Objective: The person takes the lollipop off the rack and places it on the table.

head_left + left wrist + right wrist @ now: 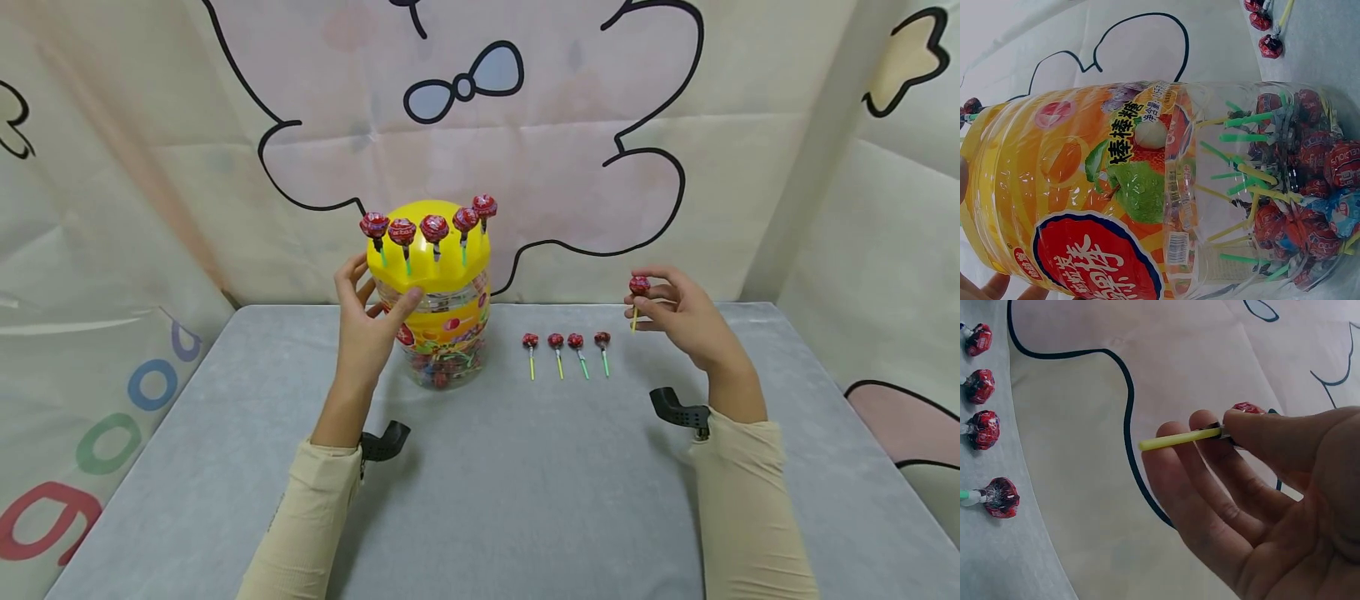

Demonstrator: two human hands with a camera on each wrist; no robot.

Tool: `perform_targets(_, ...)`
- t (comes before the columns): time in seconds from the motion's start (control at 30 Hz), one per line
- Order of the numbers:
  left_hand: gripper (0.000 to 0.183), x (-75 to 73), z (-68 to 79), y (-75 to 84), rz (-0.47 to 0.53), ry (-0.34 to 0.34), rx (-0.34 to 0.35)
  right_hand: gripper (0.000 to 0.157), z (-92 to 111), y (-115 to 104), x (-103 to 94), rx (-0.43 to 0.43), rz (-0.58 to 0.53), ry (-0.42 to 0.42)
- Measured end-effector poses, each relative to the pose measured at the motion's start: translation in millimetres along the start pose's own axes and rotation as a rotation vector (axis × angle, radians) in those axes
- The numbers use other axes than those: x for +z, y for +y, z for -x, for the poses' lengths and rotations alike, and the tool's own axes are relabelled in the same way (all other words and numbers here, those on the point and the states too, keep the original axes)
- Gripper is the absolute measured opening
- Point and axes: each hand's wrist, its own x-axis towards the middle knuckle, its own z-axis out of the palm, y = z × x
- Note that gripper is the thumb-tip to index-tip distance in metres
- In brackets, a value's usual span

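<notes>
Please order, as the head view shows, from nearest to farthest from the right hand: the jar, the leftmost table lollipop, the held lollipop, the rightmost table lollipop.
1. Held lollipop: in the right hand.
2. Rightmost table lollipop: row's right end.
3. Leftmost table lollipop: row's left end.
4. Jar: left of the row.

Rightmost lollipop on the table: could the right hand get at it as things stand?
Probably yes: nothing visible separates the rightmost lollipop from the right hand, though its fingers hold another lollipop, which could hinder grasping.
</notes>
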Motion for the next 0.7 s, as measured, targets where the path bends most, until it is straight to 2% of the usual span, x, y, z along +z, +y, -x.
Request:
perform_targets(0.33,0.079,0.5,0.1,0.6,-0.001,-0.003,-0.003,0.04,0.3,11.6,-8.0,0.068,-0.007,-0.051)
perform_targets(0.57,0.08,0.4,-0.4,0.9,0.012,-0.008,-0.004,0.048,-1.8,23.8,-9.3,0.108,0.033,-0.059)
perform_targets(0.7,0.08,0.3,-0.8,-0.4,0.012,-0.004,-0.002,0.045,-3.8,31.1,-8.3,0.14,0.055,-0.068)
